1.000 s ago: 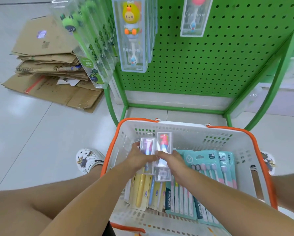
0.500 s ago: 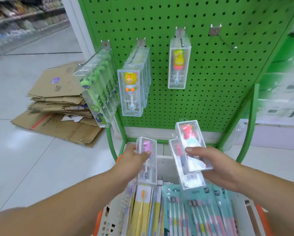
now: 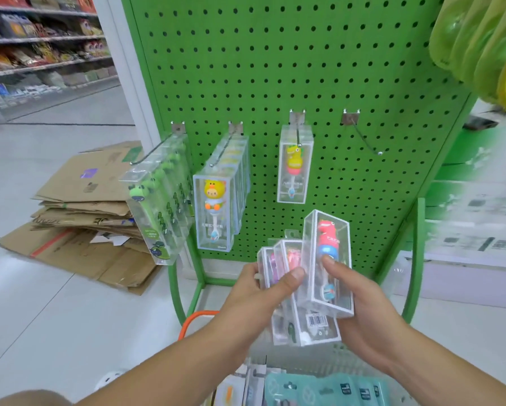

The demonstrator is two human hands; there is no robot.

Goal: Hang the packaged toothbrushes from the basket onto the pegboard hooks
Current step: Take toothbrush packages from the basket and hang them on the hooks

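Toothbrushes in clear plastic boxes are sitting in both hands, in front of the green pegboard [image 3: 275, 68] and above the basket [image 3: 197, 316], whose orange rim is showing just below the left wrist.

Going left to right: flattened cardboard [image 3: 79, 218] is lying on the floor. The far-left hook [image 3: 155, 149] is carrying a deep row of green frog brush boxes [image 3: 158, 212], the next hook a row of yellow duck boxes [image 3: 216, 212], and the third hook [image 3: 298, 133] a single yellow dinosaur box [image 3: 294, 168]. The fourth hook [image 3: 363, 136] is standing bare.

The left hand [image 3: 257, 297] is gripping a small stack of pink and purple boxes [image 3: 284, 291], thumb pressing across their fronts. The right hand [image 3: 360, 312] is wrapping its fingers behind the red dinosaur box [image 3: 326, 262], thumb on its face, holding it upright and touching the stack.

Judging from here, the red box is heading for a hook, probably the bare one. The risks: slick plastic is sliding easily, so the left-hand stack could fan out and drop a box while attention is going upward; the hang tab could miss the hook's upturned tip; and bumping the lone dinosaur box could knock it swinging.
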